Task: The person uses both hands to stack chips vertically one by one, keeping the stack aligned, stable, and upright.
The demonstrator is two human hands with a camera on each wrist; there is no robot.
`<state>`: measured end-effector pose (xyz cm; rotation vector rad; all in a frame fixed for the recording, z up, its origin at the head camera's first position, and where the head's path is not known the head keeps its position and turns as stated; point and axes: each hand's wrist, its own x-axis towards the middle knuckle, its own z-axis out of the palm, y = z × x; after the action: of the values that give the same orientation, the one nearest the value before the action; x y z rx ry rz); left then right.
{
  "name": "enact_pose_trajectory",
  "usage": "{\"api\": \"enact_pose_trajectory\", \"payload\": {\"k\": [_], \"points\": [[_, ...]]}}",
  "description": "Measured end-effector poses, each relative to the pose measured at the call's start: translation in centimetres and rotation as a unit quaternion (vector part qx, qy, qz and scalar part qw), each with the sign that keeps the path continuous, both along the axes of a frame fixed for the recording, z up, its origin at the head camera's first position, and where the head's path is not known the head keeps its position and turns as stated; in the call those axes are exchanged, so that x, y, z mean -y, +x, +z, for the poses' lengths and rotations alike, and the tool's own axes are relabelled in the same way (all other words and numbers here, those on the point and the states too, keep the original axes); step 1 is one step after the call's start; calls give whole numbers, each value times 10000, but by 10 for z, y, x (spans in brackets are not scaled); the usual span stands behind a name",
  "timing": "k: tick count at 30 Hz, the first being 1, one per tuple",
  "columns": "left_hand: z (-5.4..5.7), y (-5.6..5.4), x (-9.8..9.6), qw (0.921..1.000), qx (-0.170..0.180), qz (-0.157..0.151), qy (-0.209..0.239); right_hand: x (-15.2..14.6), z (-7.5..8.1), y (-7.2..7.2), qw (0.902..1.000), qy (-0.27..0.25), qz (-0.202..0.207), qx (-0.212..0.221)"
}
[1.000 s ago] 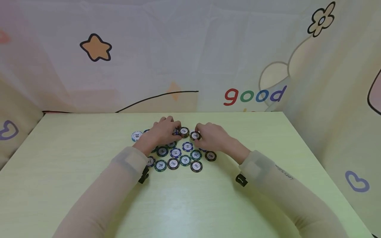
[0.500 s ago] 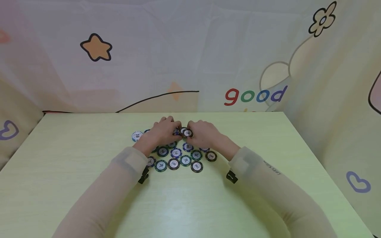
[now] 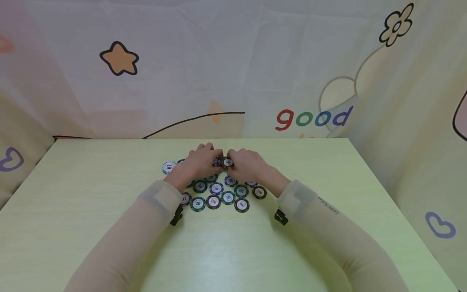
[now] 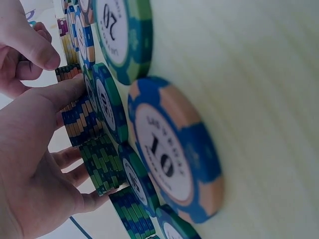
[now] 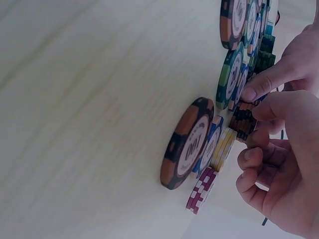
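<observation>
A chip (image 3: 228,162) is pinched at the black stack (image 5: 242,121) by the right hand (image 3: 248,164); left of that stack, a blue stack (image 4: 81,122) is gripped by the left hand (image 3: 198,163) — toppling could be caused by misalignment.

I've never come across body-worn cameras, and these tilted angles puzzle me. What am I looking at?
There is no machine here: a person works bare-handed. The wide picture comes from a camera on the head, looking forward and down; the two tilted close-ups come from cameras on the wrists. On the pale table lie loose poker chips, some marked 10, 20 or 100. The right hand holds a dark 100 chip at a black-and-orange stack. The left hand curls around a blue stack and a green stack.
</observation>
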<state>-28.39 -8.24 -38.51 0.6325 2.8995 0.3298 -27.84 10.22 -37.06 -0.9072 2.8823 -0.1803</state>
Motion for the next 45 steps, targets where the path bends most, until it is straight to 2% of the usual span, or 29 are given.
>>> {"api": "enact_pose_trajectory", "payload": {"k": [8,19,33,45], "points": [[0,0,1,10000,4,20,0,-6,2,0,9994,-80,-321,-33],[1,1,1,10000,49,5,69,-12,-2,-4,9993,-360,-83,3],[0,1,0,10000,8,1,88,-8,-8,-7,9992,-343,-175,-105],[1,1,0,10000,51,-7,77,-12,-6,-4,9991,-310,-282,-80]]}}
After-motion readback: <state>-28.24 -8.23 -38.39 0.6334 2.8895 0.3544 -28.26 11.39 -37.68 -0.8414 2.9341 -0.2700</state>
